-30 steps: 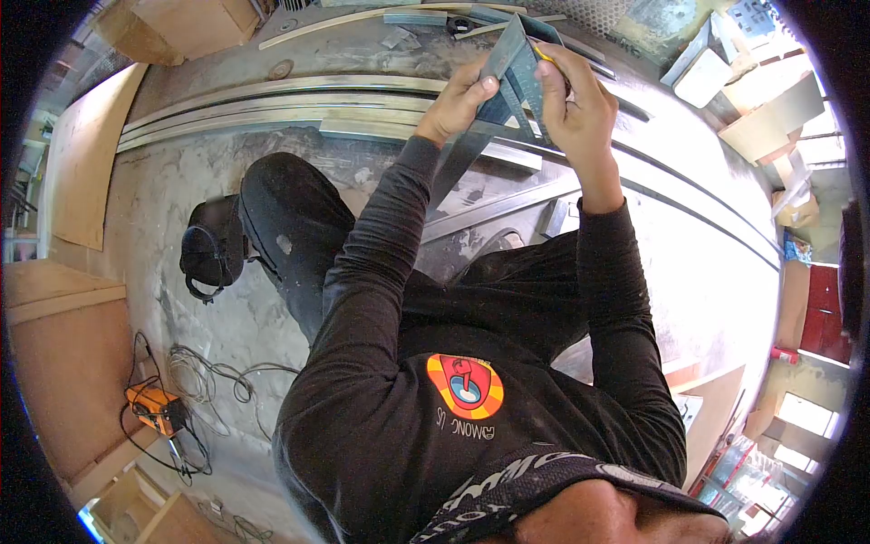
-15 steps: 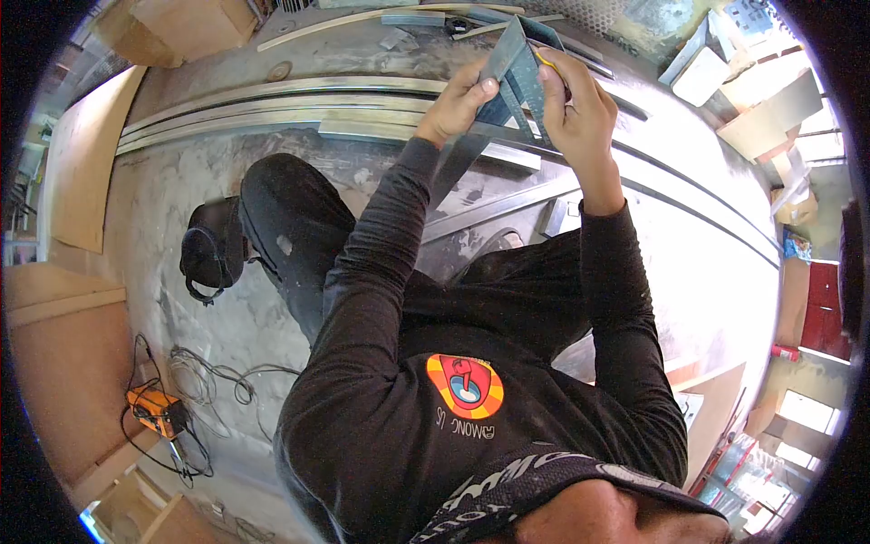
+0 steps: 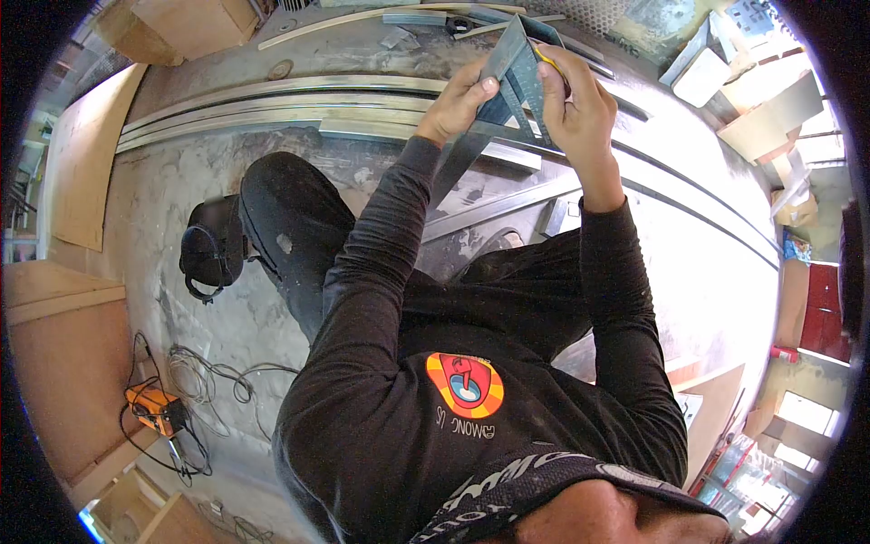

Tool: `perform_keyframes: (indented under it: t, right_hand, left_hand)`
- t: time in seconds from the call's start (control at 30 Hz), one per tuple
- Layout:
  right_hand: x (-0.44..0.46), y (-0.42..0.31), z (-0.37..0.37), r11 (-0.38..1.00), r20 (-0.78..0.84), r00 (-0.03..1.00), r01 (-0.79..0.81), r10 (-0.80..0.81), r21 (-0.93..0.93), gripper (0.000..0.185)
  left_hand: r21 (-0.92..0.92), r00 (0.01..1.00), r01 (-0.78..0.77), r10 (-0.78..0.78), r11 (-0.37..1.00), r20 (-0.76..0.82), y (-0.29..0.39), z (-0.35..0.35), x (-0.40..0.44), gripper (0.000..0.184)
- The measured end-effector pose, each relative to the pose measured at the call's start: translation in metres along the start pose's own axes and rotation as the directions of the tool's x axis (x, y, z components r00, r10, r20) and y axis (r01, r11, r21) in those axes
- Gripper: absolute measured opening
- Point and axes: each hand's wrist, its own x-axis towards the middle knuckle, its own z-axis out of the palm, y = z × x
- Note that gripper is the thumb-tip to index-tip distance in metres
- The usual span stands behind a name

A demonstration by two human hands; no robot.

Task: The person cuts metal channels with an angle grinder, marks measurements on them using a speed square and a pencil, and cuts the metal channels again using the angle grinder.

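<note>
A grey square metal tube [image 3: 460,168] slants up from the floor between my arms, its end raised in front of me. My left hand [image 3: 459,102] is closed around its left side, thumb pressed on the upper face. Against the tube lies a flat metal speed square [image 3: 528,83] with a slot and scale marks. Closed at the square's right edge is my right hand [image 3: 580,102], pinching a thin yellow pencil-like marker [image 3: 545,58]. Its tip is too small to make out, and the fingers hide part of the square.
Long metal bars [image 3: 263,109] lie across the floor beyond my knee [image 3: 285,186]. Another metal bar [image 3: 507,207] lies below my hands. An orange power tool [image 3: 156,410] with coiled cables sits lower left. A black bag-like item [image 3: 213,249] is beside my leg. Wooden panels [image 3: 95,163] stand left.
Almost nothing differs. Both hands keep their hold on the tube, square and yellow marker, with only a very slight shift of the right fingers.
</note>
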Motion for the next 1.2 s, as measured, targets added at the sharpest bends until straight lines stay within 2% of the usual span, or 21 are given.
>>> perform_keyframes:
  t: [0.2, 0.3, 0.4, 0.47, 0.6, 0.67, 0.7, 0.77, 0.87, 0.9, 1.03, 1.2]
  right_hand:
    - [0.001, -0.001, -0.001, 1.000, 0.009, 1.000, -0.012, 0.012, 0.010, 0.018]
    - [-0.004, -0.001, -0.004, 0.998, 0.005, 1.000, 0.025, -0.025, -0.059, 0.019]
    - [-0.017, 0.007, -0.006, 0.999, 0.018, 1.000, 0.000, 0.001, -0.047, 0.020]
    - [-0.021, 0.009, -0.007, 1.000, 0.013, 1.000, -0.021, 0.022, -0.020, 0.021]
    - [-0.012, 0.000, -0.006, 0.998, 0.020, 0.998, -0.066, 0.066, -0.002, 0.021]
    - [-0.012, 0.002, -0.004, 0.996, -0.068, 0.996, -0.067, 0.063, -0.061, 0.019]
    - [-0.015, 0.009, -0.003, 0.997, -0.062, 0.997, -0.059, 0.055, -0.059, 0.019]
    - [-0.029, 0.027, 0.000, 0.998, -0.237, 0.970, -0.058, 0.052, -0.020, 0.020]
    - [-0.040, 0.028, 0.011, 0.993, -0.146, 0.985, -0.102, 0.093, -0.053, 0.026]
    - [-0.042, 0.029, 0.016, 0.996, -0.140, 0.989, -0.055, 0.045, -0.065, 0.034]
    - [-0.046, 0.031, 0.022, 0.998, -0.110, 0.994, -0.012, 0.005, -0.055, 0.040]
    - [-0.047, 0.033, 0.028, 0.998, -0.107, 0.993, -0.052, 0.048, -0.034, 0.038]
  left_hand:
    - [0.036, 0.999, -0.037, 0.037, 0.999, 0.008, 0.000, -0.001, 0.001, 0.069]
    - [0.004, 1.000, -0.019, 0.019, 1.000, 0.025, -0.005, -0.002, -0.001, 0.065]
    - [0.014, 0.998, -0.056, 0.056, 0.998, 0.028, -0.005, -0.003, 0.003, 0.062]
    - [0.025, 1.000, -0.014, 0.014, 1.000, -0.016, -0.004, 0.000, 0.000, 0.059]
    - [-0.009, 0.999, -0.036, 0.036, 0.999, 0.012, -0.006, 0.004, -0.001, 0.056]
    - [-0.001, 0.999, -0.033, 0.033, 0.999, -0.004, -0.003, 0.006, 0.000, 0.057]
    - [-0.001, 0.999, -0.038, 0.038, 0.999, -0.012, -0.004, 0.005, 0.000, 0.057]
    - [0.064, 0.998, 0.021, -0.017, 0.998, -0.058, -0.009, 0.004, -0.001, 0.057]
    - [0.040, 0.997, 0.020, -0.018, 0.999, -0.071, -0.010, 0.005, 0.000, 0.057]
    - [0.038, 0.997, 0.023, -0.020, 0.999, -0.071, -0.010, 0.004, 0.002, 0.057]
    - [0.015, 0.997, -0.045, 0.046, 0.999, -0.061, -0.003, 0.004, 0.004, 0.059]
    - [0.013, 0.998, -0.043, 0.043, 0.999, -0.038, -0.004, -0.001, 0.006, 0.062]
